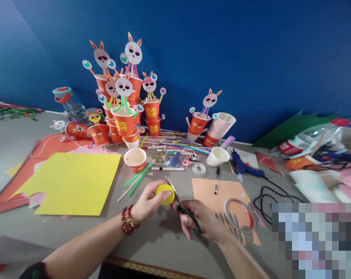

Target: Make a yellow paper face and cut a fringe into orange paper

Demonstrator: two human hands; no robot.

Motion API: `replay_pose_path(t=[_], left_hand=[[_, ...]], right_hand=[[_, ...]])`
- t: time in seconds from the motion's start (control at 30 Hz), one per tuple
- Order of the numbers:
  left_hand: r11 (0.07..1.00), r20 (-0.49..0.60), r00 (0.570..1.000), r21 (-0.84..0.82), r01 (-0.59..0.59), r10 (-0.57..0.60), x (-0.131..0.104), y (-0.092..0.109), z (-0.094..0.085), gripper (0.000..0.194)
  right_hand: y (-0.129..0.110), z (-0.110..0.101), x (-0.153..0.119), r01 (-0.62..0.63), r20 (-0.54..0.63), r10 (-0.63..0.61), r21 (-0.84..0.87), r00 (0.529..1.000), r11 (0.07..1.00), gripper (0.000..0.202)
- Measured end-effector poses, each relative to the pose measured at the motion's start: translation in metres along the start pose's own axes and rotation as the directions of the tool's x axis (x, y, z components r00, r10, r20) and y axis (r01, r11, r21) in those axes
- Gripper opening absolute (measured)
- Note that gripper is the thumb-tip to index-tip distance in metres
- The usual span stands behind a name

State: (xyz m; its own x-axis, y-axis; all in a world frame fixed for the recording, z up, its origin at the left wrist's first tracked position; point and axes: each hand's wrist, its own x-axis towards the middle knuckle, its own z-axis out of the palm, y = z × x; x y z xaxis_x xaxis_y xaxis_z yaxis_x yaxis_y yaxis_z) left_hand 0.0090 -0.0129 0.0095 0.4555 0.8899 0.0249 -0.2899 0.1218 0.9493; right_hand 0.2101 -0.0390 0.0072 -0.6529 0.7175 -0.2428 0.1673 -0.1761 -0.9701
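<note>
A round yellow paper disc (pixel 164 195) is pinched between the thumb and fingers of my left hand (pixel 149 203), which wears a red bead bracelet. Black-handled scissors (pixel 188 213) are in my right hand (pixel 203 221), with fingers in the handles. Their blades are parted and point up and away, beside the disc's right edge. A large yellow sheet (pixel 73 182) with a piece cut from its lower left lies to the left. To the right is an orange sheet (pixel 204 190) with several cut-out slots, under a roll of tape (pixel 241 215).
Paper cups with rabbit faces (pixel 123 120) stand at the back left. A white cup (pixel 218 157), a cup stack (pixel 222 126), a blue glue gun (pixel 243 166) and its black cord are at the right. Green straws (pixel 140 178) lie near an open cup (pixel 135 159).
</note>
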Motion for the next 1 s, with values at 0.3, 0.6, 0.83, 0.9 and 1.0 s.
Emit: replay_pose_path(t=[0.3,0.6,0.83,0.9,1.0], left_hand=[[1.000,0.006,1.000,0.010,0.002,-0.002,0.0003,0.0034,0.0004,0.030],[1.000,0.020,1.000,-0.014,0.000,0.000,0.0003,0.0019,-0.0018,0.027],[1.000,0.001,1.000,-0.010,0.020,-0.020,-0.0002,0.0023,-0.0014,0.031],[1.000,0.004,1.000,-0.010,0.023,-0.023,-0.0003,0.0028,-0.0011,0.031],[1.000,0.015,1.000,-0.021,0.020,-0.020,-0.0002,0.0029,-0.0013,0.030]], right_hand=[[0.0068,-0.0031,-0.0014,0.007,-0.006,-0.007,-0.002,1.000,1.000,0.060],[0.0047,-0.0037,-0.0025,-0.005,0.002,0.005,-0.010,1.000,1.000,0.058],[0.0042,-0.0044,-0.0020,-0.013,0.000,0.013,-0.025,1.000,1.000,0.059],[0.0025,-0.0048,-0.0022,-0.014,0.002,0.014,-0.039,1.000,0.999,0.058],[0.0003,-0.0050,-0.0026,-0.022,0.004,0.022,-0.052,1.000,0.998,0.057]])
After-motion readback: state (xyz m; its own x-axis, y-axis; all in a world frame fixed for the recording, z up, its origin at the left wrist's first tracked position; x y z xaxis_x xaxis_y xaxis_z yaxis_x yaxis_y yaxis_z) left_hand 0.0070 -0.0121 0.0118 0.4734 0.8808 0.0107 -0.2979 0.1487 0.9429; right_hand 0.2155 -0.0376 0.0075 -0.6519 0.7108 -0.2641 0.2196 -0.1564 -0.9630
